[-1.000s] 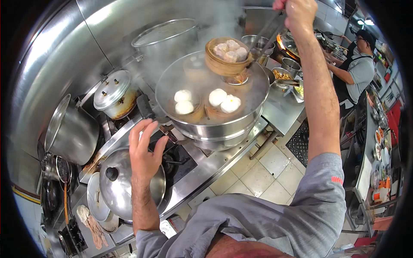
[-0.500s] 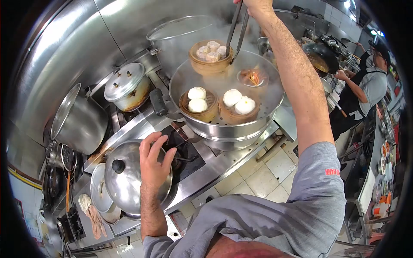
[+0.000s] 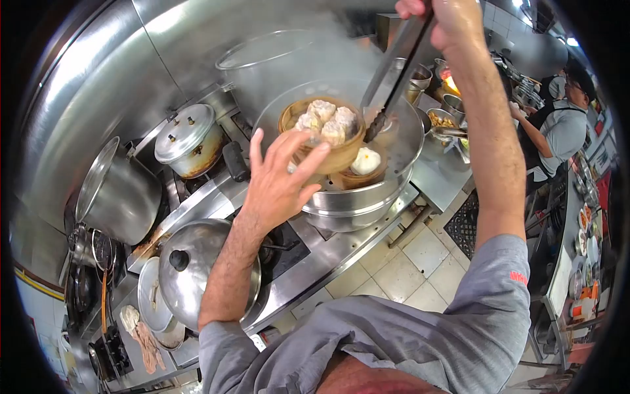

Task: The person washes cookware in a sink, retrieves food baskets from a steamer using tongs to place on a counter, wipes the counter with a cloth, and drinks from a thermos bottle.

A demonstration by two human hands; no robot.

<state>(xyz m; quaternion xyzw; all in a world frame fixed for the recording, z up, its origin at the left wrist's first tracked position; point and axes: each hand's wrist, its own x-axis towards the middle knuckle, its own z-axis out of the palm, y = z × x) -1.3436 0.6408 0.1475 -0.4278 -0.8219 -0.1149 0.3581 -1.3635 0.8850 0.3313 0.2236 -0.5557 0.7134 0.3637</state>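
High over the stove, my right hand (image 3: 454, 25) is closed around long metal tongs (image 3: 398, 82) with dark tips. The tongs grip the right side of a small bamboo steamer basket (image 3: 341, 154), raised above the big metal steamer (image 3: 357, 213). Several pleated dumplings (image 3: 326, 123) sit inside the basket. My left hand (image 3: 279, 180) is open, fingers spread, its fingertips overlapping the basket's near left side. Behind them, a white bun (image 3: 365, 161) shows in another bamboo basket on the steamer; the other buns are mostly hidden.
Steam rises around a tall pot (image 3: 262, 75) at the back. A domed lid (image 3: 203, 269) lies front left, near a lidded pressure cooker (image 3: 190, 141) and a deep stockpot (image 3: 121, 197). Bowls of food (image 3: 443, 120) stand at right, where a co-worker (image 3: 558, 125) works.
The dumpling basket has come nearer and lower in the tongs. My left hand has moved up and right from above the domed lid to the basket's side.
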